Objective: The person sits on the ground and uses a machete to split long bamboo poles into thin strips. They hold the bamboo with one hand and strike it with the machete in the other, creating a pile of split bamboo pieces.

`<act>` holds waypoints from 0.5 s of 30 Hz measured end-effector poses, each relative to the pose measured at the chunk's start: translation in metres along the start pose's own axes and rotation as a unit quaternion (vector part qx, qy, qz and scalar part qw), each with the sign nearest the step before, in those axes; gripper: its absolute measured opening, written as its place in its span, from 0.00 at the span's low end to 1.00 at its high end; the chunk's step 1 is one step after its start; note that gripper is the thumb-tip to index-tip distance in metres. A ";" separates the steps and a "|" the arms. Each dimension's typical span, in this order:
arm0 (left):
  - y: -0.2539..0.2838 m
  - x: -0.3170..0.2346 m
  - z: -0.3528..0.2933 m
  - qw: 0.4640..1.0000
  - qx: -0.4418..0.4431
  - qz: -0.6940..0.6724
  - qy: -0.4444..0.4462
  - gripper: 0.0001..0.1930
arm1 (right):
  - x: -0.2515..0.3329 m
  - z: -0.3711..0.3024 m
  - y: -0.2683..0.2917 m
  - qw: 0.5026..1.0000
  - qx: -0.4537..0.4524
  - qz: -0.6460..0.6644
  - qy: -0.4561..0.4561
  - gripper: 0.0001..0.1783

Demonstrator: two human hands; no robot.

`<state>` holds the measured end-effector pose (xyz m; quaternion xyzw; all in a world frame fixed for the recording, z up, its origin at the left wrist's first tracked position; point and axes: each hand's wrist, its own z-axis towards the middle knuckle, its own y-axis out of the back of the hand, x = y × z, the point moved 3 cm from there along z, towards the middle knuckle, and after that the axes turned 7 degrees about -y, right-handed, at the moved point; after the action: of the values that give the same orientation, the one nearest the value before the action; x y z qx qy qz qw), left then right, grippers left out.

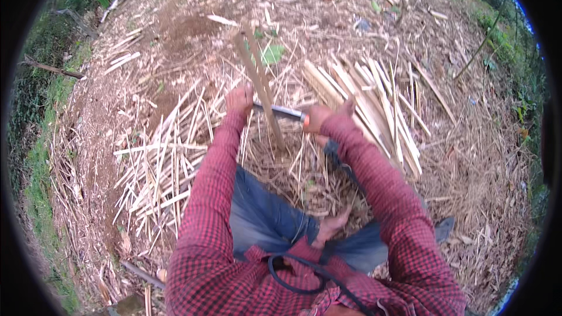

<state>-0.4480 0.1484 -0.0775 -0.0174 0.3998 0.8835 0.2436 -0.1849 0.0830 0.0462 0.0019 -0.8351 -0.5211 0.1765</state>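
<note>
My right hand [319, 118] is wrapped around the handle end of a long knife [285, 112], where a bit of orange shows. The metal blade runs level between my two hands. At its other end my left hand [239, 100] is closed, thumb up; the blade's tip is hidden there. Between the hands, the blade crosses a flat wooden stake [256, 70] that stands tilted in the ground, its top leaning away and left. A second thin upright piece stands close against the stake.
A loose heap of pale split strips [164, 169] lies to the left. Wider split slats [363, 99] are stacked at the right, near my right forearm. My bare foot [332, 225] and bent legs in jeans are close below. Shavings litter the ground; green plants [47, 82] edge it.
</note>
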 end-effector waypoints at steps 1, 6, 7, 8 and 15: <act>0.012 0.016 0.063 0.991 -0.069 -0.104 0.037 0.23 | 0.003 0.018 0.004 0.998 -0.049 -0.026 0.029 0.21; 0.072 -0.018 0.055 0.756 -0.137 -0.578 0.276 0.33 | -0.017 0.010 -0.069 0.997 0.033 0.066 -0.007 0.24; 0.094 -0.041 0.065 0.727 -0.180 -0.609 0.263 0.35 | -0.022 0.016 -0.079 0.999 -0.006 0.046 0.020 0.23; 0.106 -0.057 0.070 0.769 -0.133 -0.578 0.238 0.32 | -0.015 0.009 -0.079 0.995 0.018 0.102 0.015 0.23; 0.097 -0.090 0.087 0.827 -0.160 -0.491 0.224 0.12 | -0.005 0.003 -0.126 0.962 0.020 0.273 -0.006 0.21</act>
<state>-0.3976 0.1188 0.0700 -0.4472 0.2350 0.6709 0.5428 -0.2041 0.0290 -0.0664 -0.2258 -0.8154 -0.4360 0.3067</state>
